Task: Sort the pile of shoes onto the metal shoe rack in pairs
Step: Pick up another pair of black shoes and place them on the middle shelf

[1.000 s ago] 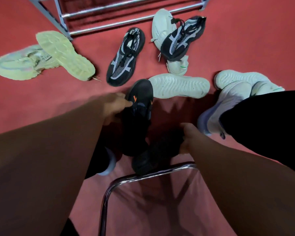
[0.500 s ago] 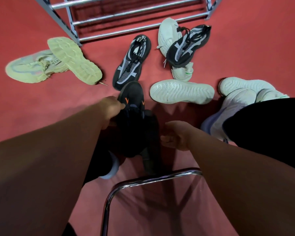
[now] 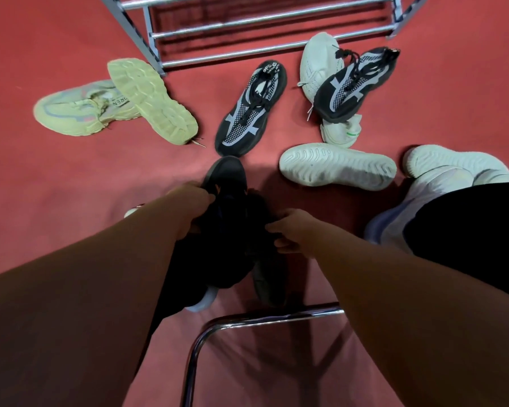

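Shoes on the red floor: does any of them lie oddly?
Yes. One beige sneaker lies sole-up across its mate, a white sneaker lies sole-up too, and a black mesh shoe rests on another white sneaker.

Light moderate, soft, from overhead. Red carpet bright at 9 and 1 o'clock, and there's broad soft shadow pooling at centre. Left forearm at 7, right forearm at 5: underexposed, soft, out of focus. Black shoes gripped by left hand and right hand merge into dark mass, detail lost. Beige shoes at 10, white sole at 2: crisp. Glare streaks on metal rack at 12, chrome tube at 6. Rack bars bow, edges stretched: wide-angle distortion.
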`<state>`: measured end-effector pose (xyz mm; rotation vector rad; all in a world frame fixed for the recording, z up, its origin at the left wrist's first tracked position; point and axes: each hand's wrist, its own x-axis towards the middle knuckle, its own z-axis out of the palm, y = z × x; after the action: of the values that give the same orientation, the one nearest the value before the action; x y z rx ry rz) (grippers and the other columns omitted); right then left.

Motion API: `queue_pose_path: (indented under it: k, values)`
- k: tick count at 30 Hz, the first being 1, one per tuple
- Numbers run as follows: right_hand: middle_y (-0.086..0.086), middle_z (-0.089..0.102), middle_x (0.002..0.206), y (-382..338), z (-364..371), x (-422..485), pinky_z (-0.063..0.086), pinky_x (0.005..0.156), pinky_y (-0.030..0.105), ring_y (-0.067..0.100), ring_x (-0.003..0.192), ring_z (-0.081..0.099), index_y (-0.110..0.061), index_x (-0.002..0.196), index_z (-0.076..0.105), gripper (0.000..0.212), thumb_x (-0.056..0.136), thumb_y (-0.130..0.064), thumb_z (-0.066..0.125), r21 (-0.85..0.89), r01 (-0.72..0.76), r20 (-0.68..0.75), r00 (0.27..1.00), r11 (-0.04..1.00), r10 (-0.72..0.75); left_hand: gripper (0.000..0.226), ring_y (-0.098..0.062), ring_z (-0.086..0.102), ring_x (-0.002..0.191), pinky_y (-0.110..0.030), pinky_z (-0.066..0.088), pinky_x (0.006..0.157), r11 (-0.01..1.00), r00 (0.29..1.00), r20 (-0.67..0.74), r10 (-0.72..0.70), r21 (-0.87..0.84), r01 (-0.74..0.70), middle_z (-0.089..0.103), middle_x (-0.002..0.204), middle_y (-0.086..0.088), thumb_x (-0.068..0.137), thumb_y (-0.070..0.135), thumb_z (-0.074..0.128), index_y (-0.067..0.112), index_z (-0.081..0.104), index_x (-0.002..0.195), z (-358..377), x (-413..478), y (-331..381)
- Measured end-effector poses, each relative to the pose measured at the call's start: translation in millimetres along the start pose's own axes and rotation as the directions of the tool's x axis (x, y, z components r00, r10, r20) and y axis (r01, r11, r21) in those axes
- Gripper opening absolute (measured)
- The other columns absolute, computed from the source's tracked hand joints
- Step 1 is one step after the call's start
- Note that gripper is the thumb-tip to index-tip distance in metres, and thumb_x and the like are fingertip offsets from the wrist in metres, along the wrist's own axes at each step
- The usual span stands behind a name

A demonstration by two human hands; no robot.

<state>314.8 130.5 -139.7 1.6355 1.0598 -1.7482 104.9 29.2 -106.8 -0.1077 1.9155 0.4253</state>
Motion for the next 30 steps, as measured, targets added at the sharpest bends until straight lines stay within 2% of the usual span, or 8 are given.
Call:
queue_pose_path:
  k: [4,6,9,11,18,22,26,30]
  values:
    - [0.008,0.052,0.072,-19,13,2,0.055,0.050,0.029,0.017,0.052,0.047,-0.020,0.106,0.062,0.020,0.095,-0.004,0.063,-0.164,0.062,-0.003,0.998,0.985,-0.063,0.007,-0.037,0.070,0.093,-0.053,0.060,0.077,0.997,0.999,-0.048,0.013,-0.073,-0.016,0.071,0.104,-0.016,0.097,0.018,0.059,0.018,0.066,0.096,-6,5,-3]
    - [0.010,0.050,0.071,-23,14,1,0.057,0.046,0.032,0.019,0.048,0.045,-0.020,0.109,0.059,0.023,0.097,0.000,0.056,-0.107,0.047,0.010,0.999,0.993,-0.046,0.008,-0.037,0.071,0.096,-0.053,0.059,0.083,0.998,0.996,-0.077,0.037,-0.055,-0.041,0.072,0.105,-0.017,0.096,0.018,0.059,0.016,0.067,0.095,-10,5,-2]
    - [0.011,0.055,0.073,-35,2,-8,0.062,0.060,0.042,0.025,0.052,0.059,-0.022,0.109,0.054,0.023,0.101,-0.003,0.044,0.111,0.037,0.056,0.997,0.993,-0.044,0.020,-0.033,0.071,0.096,-0.046,0.059,0.090,0.997,0.989,-0.125,0.075,-0.009,-0.076,0.074,0.104,-0.013,0.094,0.026,0.061,0.015,0.072,0.106,-19,5,4]
    - [0.015,0.069,0.083,-44,-13,-22,0.063,0.070,0.047,0.035,0.072,0.075,-0.024,0.114,0.053,0.020,0.104,-0.010,0.042,0.181,0.048,0.095,0.993,0.982,-0.066,0.026,-0.033,0.070,0.099,-0.042,0.056,0.089,0.995,0.987,-0.125,0.100,0.029,-0.097,0.073,0.108,-0.013,0.097,0.027,0.058,0.012,0.072,0.114,-24,0,11]
    - [0.012,0.074,0.114,-79,-48,-94,0.061,0.076,0.047,0.038,0.099,0.072,-0.010,0.095,0.065,0.025,0.104,-0.025,0.048,0.274,0.085,0.085,0.990,0.958,-0.112,0.030,-0.037,0.070,0.098,-0.051,0.059,0.089,0.976,0.967,-0.149,0.208,-0.034,-0.215,0.071,0.104,-0.020,0.101,0.027,0.049,0.005,0.068,0.109,-36,-50,45]
    - [0.010,0.071,0.113,-80,-44,-123,0.061,0.081,0.040,0.029,0.094,0.072,-0.013,0.112,0.065,0.020,0.103,-0.025,0.052,0.217,0.172,0.060,0.980,0.961,-0.189,0.030,-0.040,0.068,0.104,-0.049,0.058,0.091,0.965,0.950,-0.176,0.257,0.000,-0.261,0.070,0.111,-0.024,0.101,0.025,0.047,0.003,0.066,0.108,-54,-87,52]
    - [0.009,0.073,0.104,-53,-34,-107,0.060,0.079,0.039,0.028,0.091,0.072,-0.013,0.112,0.065,0.020,0.103,-0.022,0.050,0.125,0.180,-0.076,0.982,0.976,-0.172,0.017,-0.027,0.064,0.074,-0.024,0.057,0.049,0.968,0.958,-0.163,0.238,-0.039,-0.247,0.064,0.098,-0.010,0.103,0.024,0.049,0.011,0.060,0.105,-52,-97,34]
    - [0.007,0.061,0.079,-29,-24,-84,0.045,0.058,0.027,0.022,0.054,0.056,-0.016,0.092,0.058,0.009,0.097,-0.015,0.050,0.001,0.091,-0.105,0.990,0.996,-0.090,0.037,-0.035,0.068,0.079,-0.039,0.056,0.064,0.983,0.968,-0.170,0.183,0.057,-0.176,0.068,0.091,-0.019,0.103,0.032,0.048,0.001,0.066,0.111,-43,-76,7]
